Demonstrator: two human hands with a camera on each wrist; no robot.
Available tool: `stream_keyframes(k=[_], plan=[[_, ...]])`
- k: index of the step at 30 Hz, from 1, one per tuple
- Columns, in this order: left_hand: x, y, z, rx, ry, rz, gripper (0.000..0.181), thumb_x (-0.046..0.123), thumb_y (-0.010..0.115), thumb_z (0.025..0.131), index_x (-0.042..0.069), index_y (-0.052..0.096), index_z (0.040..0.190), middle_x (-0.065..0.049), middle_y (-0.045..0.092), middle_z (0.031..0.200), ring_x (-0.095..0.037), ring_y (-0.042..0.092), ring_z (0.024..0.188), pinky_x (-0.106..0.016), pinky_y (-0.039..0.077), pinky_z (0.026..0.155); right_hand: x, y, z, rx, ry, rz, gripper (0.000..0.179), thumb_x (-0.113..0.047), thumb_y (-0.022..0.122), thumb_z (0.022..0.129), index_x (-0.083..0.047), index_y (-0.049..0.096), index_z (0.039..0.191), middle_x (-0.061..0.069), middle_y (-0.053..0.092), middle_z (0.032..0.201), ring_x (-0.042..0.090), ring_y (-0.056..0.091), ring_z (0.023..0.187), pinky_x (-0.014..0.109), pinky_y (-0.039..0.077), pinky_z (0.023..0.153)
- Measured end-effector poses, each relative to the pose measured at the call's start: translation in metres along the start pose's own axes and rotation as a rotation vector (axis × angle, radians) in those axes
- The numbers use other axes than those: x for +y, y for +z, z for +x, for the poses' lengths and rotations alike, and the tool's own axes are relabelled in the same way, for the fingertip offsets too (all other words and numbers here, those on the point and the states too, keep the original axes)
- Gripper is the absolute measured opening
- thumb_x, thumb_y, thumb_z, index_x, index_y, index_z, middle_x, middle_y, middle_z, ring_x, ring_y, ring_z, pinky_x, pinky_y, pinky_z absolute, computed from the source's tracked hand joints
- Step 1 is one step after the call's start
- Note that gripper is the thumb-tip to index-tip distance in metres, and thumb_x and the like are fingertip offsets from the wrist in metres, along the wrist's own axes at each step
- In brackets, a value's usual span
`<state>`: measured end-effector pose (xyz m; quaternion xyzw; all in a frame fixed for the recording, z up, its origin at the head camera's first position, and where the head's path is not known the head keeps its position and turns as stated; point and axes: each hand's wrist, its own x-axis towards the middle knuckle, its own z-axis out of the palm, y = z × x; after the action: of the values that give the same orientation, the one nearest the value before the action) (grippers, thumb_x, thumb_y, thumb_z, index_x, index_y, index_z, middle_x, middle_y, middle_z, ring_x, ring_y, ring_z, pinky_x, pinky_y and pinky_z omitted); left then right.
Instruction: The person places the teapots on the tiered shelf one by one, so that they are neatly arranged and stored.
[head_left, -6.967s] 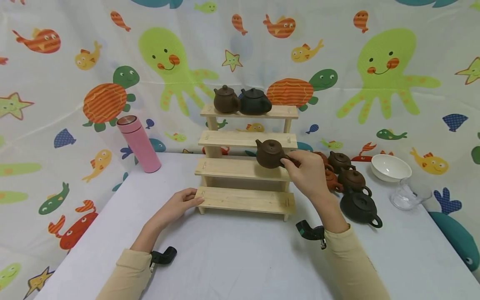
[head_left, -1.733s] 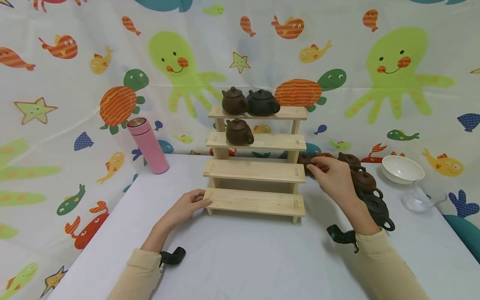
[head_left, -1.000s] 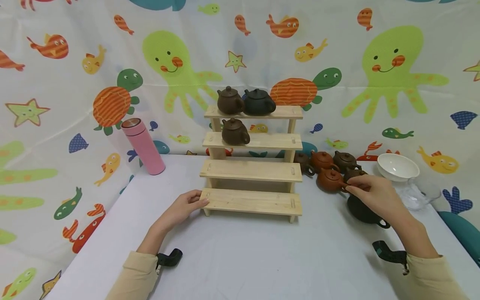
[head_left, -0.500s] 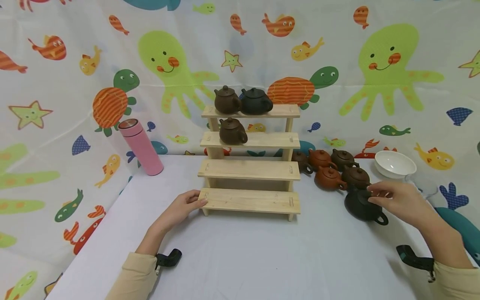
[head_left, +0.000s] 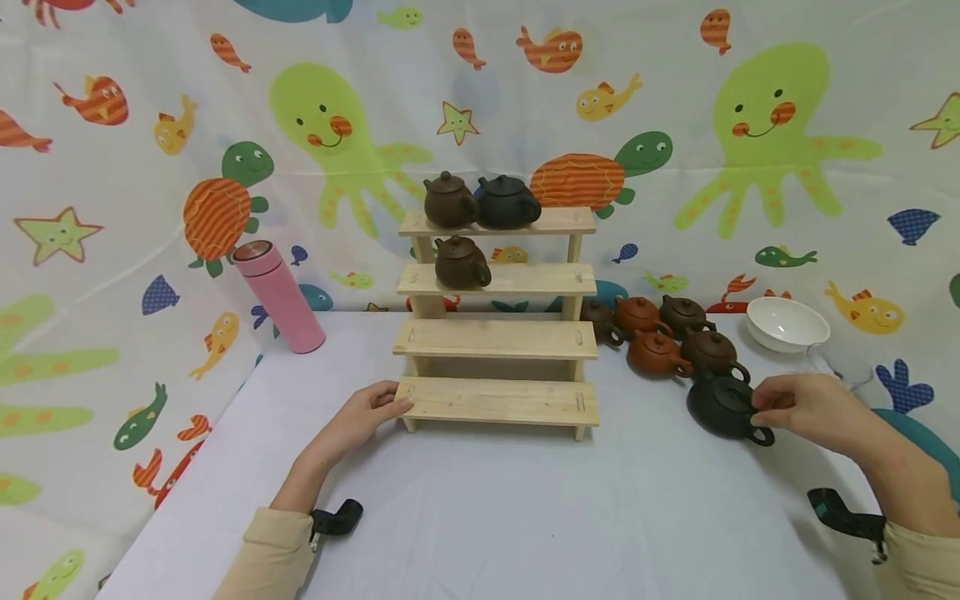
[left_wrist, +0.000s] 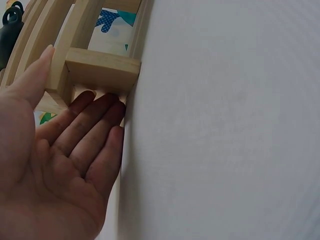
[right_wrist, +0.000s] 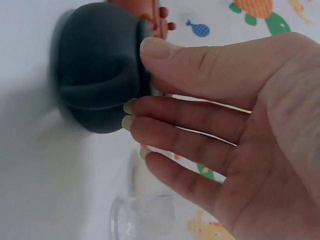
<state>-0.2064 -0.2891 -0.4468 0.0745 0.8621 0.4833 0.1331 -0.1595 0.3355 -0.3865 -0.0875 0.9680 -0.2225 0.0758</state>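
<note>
A wooden tiered stand (head_left: 495, 402) holds a brown teapot (head_left: 450, 200) and a black teapot (head_left: 508, 202) on its top shelf, with another brown teapot (head_left: 461, 262) one level lower. My left hand (head_left: 369, 412) grips the stand's lower left end, thumb on top of the bottom shelf and fingers against the underside and leg, as the left wrist view shows. At the right, a flat black teapot (head_left: 720, 406) sits on the table. The thumb and fingers of my right hand (head_left: 813, 412) are at its handle, fairly straight and apart in the right wrist view.
Behind the flat black teapot cluster brown teapots (head_left: 711, 353) and reddish ones (head_left: 657, 354). A white bowl (head_left: 787, 325) and a clear glass vessel (head_left: 843, 364) stand beyond my right hand. A pink flask (head_left: 281, 298) stands at the back left before the patterned cloth.
A brown teapot, earlier in my right hand, now sits on the second-highest shelf. My right hand has moved right, past the reddish teapots, to the black teapot's handle. My left hand stays on the stand.
</note>
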Motion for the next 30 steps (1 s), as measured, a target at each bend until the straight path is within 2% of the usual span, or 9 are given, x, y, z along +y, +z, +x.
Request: stream_keyframes(k=[7,13,20,24,30], plan=[[0.0,0.0,0.0,0.004,-0.001,0.014,0.061,0.05,0.063,0.094,0.009,0.053,0.138,-0.008,0.068,0.126,-0.016,0.062,0.115,-0.045,0.044,0.103,0.005,0.003,0.002,-0.084,0.053,0.007,0.021,-0.027,0.078,0.083,-0.011,0.065,0.091,-0.001,0.064,0.083,0.016,0.053,0.079,0.027,0.043,0.062],[0.002,-0.002,-0.002,-0.008,0.02,0.021,0.06,0.046,0.061,0.097,0.005,0.051,0.139,-0.011,0.067,0.128,-0.016,0.062,0.114,-0.043,0.044,0.103,0.006,0.004,0.003,-0.1,0.055,-0.022,0.023,-0.03,0.078,0.082,-0.012,0.065,0.088,-0.001,0.064,0.08,0.016,0.052,0.077,0.029,0.042,0.061],[0.002,-0.002,-0.002,-0.007,0.019,0.011,0.06,0.046,0.062,0.096,0.005,0.051,0.139,-0.012,0.066,0.128,-0.018,0.061,0.116,-0.045,0.043,0.104,0.007,0.002,0.008,-0.167,0.082,-0.042,0.036,-0.033,0.078,0.083,0.0,0.073,0.098,0.006,0.071,0.089,0.02,0.058,0.082,0.034,0.048,0.065],[0.0,-0.002,-0.002,0.002,0.012,0.015,0.059,0.048,0.062,0.096,0.008,0.052,0.138,-0.01,0.067,0.127,-0.016,0.061,0.115,-0.044,0.044,0.103,0.008,0.003,0.008,-0.167,0.085,-0.021,0.035,-0.03,0.077,0.084,0.001,0.074,0.099,0.008,0.072,0.089,0.02,0.059,0.081,0.036,0.05,0.066],[0.0,-0.001,0.0,0.001,0.009,0.003,0.058,0.049,0.063,0.095,0.009,0.054,0.137,-0.008,0.068,0.125,-0.016,0.062,0.113,-0.042,0.044,0.103,0.012,0.005,0.005,-0.121,0.068,-0.011,0.027,-0.027,0.074,0.086,-0.003,0.075,0.098,0.004,0.072,0.088,0.018,0.057,0.079,0.033,0.048,0.065]])
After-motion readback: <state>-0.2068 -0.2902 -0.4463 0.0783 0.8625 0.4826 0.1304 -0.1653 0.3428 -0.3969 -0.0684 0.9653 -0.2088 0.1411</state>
